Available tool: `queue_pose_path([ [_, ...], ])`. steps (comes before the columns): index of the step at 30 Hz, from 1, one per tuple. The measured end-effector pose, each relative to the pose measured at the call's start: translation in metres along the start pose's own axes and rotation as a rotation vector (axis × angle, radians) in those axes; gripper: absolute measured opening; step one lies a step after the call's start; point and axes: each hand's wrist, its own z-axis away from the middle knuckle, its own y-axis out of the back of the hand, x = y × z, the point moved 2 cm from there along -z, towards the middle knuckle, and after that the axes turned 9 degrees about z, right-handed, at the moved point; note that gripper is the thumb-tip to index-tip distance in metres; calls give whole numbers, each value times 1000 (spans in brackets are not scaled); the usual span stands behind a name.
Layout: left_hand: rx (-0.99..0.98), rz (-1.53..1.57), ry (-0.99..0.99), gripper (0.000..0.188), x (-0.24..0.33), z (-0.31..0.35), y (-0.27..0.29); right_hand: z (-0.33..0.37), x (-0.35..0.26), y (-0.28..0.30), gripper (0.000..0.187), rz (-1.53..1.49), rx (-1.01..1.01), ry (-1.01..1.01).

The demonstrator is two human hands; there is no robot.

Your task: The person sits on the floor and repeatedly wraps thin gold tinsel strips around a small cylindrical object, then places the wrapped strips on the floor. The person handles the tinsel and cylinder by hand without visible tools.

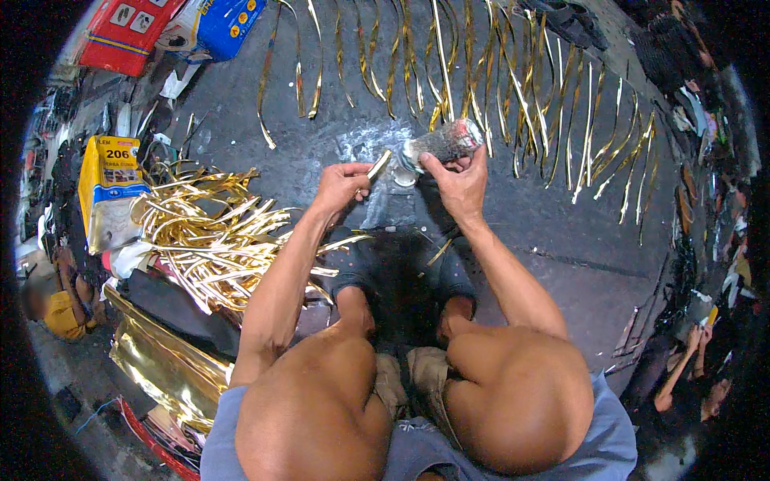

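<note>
My left hand [341, 188] pinches a narrow gold strip [379, 165] near its end, fingers closed. My right hand [459, 178] is wrapped round a crusted grey bottle-like cylinder [445, 143], tilted with its narrower end toward the strip. That end is close to the strip; I cannot tell whether they touch. Just below it a small round whitish piece [404, 177] shows on the dark work surface [497, 212], among white smears. Left of my left forearm lies a tangled heap of shiny gold strips [216, 240].
Many gold strips [521, 88] lie spread in a row along the far side. Red [128, 32] and blue [224, 28] packages stand at the far left, a yellow-and-blue bag [112, 188] nearer. A gold sheet [160, 361] lies by my left leg. Other people are at both edges.
</note>
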Motion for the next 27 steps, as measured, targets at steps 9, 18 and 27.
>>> queue_pose_path([
  [9,-340,602,209,54,-14,14,-4,16,-6,-5,60,52,-52,8],
  [18,-79,-413,-119,11,9,-26,-21,-2,15,32,69,105,2,35],
  [27,-45,-641,-222,25,9,-37,-24,14,11,-15,76,613,-212,443],
])
